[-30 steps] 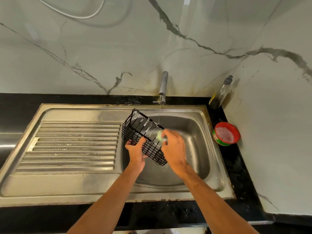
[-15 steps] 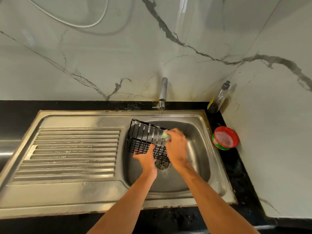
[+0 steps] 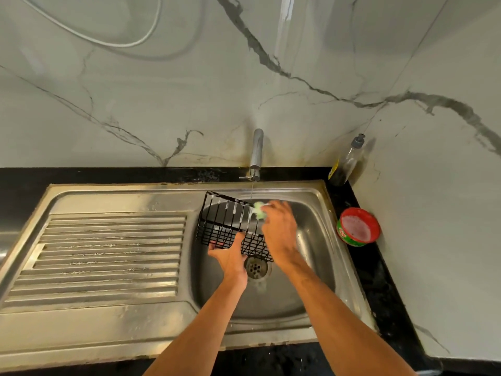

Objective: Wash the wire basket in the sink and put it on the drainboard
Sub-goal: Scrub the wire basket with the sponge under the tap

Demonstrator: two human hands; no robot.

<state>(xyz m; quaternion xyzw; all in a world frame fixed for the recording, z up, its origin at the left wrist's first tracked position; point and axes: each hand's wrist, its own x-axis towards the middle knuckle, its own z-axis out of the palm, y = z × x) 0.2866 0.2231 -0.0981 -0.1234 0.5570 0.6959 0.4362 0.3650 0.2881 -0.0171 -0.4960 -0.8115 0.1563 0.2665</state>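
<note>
A black wire basket [image 3: 225, 226] hangs tilted over the steel sink basin [image 3: 311, 240], streaked with white foam on its bars. My left hand [image 3: 230, 256] grips its near edge from below. My right hand [image 3: 279, 229] holds a pale green scrub pad [image 3: 259, 210] against the basket's far right rim. A thin stream of water falls from the tap [image 3: 256, 156] right by the pad. The ribbed drainboard [image 3: 108, 253] lies to the left of the basin. The drain [image 3: 256, 267] shows under the basket.
A red and green tub of dish soap paste [image 3: 357, 226] sits on the black counter at the right. A near-empty bottle with a grey cap [image 3: 347, 164] stands in the back right corner. Marble wall rises behind the sink.
The basket has levelled out and lowered slightly toward the basin. My right hand has slid the pad along the far rim toward the tap stream. The left hand keeps its hold.
</note>
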